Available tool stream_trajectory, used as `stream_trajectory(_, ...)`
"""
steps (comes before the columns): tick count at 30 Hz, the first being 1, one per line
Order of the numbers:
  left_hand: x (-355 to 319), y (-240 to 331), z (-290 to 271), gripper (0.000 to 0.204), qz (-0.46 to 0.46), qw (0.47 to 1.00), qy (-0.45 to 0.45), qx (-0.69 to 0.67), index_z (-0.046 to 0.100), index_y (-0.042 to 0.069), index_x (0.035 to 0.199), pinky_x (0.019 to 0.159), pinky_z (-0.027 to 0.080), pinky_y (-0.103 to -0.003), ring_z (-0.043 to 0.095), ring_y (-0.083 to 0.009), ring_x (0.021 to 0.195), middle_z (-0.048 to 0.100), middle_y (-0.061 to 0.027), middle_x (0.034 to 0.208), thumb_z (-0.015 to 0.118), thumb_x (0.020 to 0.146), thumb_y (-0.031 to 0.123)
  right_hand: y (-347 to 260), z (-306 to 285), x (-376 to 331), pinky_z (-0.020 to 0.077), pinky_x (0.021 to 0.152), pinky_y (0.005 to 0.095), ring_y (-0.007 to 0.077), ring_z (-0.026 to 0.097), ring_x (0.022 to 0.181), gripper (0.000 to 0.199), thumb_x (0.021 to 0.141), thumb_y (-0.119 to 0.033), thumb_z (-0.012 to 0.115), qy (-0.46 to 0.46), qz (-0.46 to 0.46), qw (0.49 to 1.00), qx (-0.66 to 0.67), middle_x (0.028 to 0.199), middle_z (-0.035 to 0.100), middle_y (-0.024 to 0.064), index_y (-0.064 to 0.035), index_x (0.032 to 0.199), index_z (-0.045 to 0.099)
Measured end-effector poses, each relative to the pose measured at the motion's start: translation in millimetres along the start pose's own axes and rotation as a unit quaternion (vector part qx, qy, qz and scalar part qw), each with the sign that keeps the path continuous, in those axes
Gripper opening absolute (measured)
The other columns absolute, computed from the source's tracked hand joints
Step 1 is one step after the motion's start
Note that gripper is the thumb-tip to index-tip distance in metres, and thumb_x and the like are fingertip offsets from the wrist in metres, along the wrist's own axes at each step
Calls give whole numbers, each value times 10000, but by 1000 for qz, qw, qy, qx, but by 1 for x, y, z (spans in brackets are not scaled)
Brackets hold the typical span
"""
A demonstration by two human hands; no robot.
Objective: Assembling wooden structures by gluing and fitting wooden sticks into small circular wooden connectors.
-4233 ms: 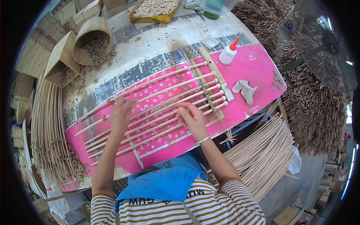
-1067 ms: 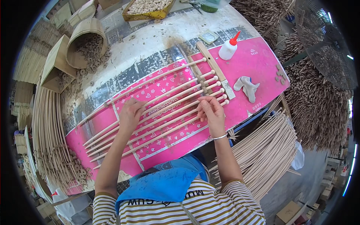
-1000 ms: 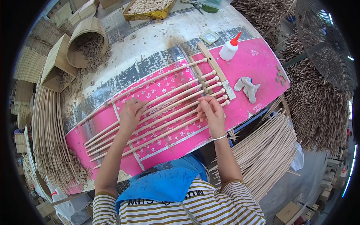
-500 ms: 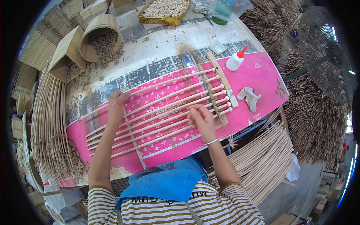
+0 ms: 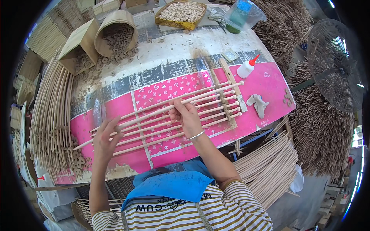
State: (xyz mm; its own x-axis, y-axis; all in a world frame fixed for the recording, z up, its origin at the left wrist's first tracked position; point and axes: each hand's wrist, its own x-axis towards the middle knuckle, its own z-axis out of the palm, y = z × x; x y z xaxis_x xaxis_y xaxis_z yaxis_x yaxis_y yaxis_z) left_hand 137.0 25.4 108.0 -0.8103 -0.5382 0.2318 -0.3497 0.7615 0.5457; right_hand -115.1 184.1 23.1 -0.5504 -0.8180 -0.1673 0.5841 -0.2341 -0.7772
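My right hand (image 5: 185,114) is closed around the middle of a pale wooden rod (image 5: 152,112). A round bead tips its right end, and it slants down leftward across the other rods. My left hand (image 5: 106,139) is over the same rod's left part, fingers apart and slightly blurred; the rod runs behind it. Several similar ball-tipped rods (image 5: 162,134) lie side by side on the pink covering (image 5: 169,92). Toward their right ends they rest across a notched wooden rack (image 5: 224,102), their bead ends lined up beyond it.
A white red-tipped bottle (image 5: 245,70) and a crumpled glove (image 5: 258,105) lie right of the rack. Farther back are a wooden tub (image 5: 115,32) spilling rings, a wooden box (image 5: 79,48) and a yellow tray (image 5: 189,25) of beads. Rod bundles (image 5: 50,119) stand left; a fan (image 5: 336,61) stands right.
My right hand has moved left and up, away from the rack, and now holds a rod. My left hand has come down and left. The held rod's bead end sits farther right than the others.
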Motion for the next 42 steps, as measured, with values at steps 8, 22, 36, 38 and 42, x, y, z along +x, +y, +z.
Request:
stream_trajectory(8, 5, 17, 43, 337, 30, 999, -34, -4, 678, 33, 1228, 787, 545, -394, 700, -292, 911, 694, -122, 977, 699, 898, 96, 45, 42, -25, 547, 621, 237, 94, 657, 694, 260, 1049, -261, 631, -50, 65, 996, -31, 855, 709, 34, -23, 1095, 725)
stream_trajectory(22, -5, 29, 41, 445, -27, 990, -76, -117, 605, 52, 1419, 840, 536, -362, 695, -287, 943, 711, -184, 1040, 615, 974, 43, 12, 3, -34, 562, 687, 249, 84, 647, 741, 280, 973, -172, 725, 15, -2, 998, -55, 890, 688, 20, -19, 1206, 700)
stream_trajectory(36, -17, 9, 31, 293, -62, 980, -111, -152, 709, -1, 1213, 675, 438, -323, 558, -216, 722, 568, -115, 798, 642, 928, 21, -38, -52, -39, 532, 624, 215, 61, 612, 697, 345, 968, -170, 741, 43, -46, 998, -18, 884, 666, 5, -43, 1276, 651)
stream_trajectory(38, -14, 11, 33, 292, -64, 980, -114, -152, 709, -3, 1210, 678, 441, -324, 561, -219, 723, 571, -116, 802, 644, 926, 21, -37, -61, -39, 546, 621, 220, 63, 624, 704, 395, 971, -159, 732, 30, -28, 999, -10, 882, 655, 2, -56, 1334, 616)
stream_trajectory(42, -8, 12, 38, 287, -60, 979, -118, -153, 711, -4, 1201, 697, 462, -332, 589, -226, 740, 597, -124, 817, 648, 922, 21, -30, -77, -40, 566, 622, 234, 72, 641, 723, 379, 979, -171, 720, 66, -22, 997, -28, 880, 656, 1, -51, 1324, 617)
